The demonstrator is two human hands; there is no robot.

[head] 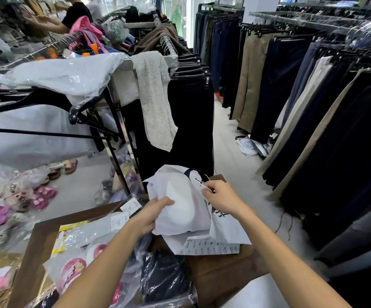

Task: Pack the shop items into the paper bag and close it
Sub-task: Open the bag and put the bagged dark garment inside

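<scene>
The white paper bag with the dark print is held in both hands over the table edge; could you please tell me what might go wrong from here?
1. The white paper bag with the dark print looks crumpled; the left hand grips one side and the right hand pinches its edge, so pulling apart might tear it.
2. The dark garment in clear plastic wrap lies at the brown wooden table edge and could slide off.

Both bare forearms are extended forward from the lower edge of the view and converge toward the middle. The left hand (152,215) is turned knuckles-up, its fingers curled, with white material pinched between thumb and fingers. The right hand (221,197) is held slightly farther forward, its wrist bent inward, and the fingertips (205,189) are closed in a pinch on the same white material.
</scene>
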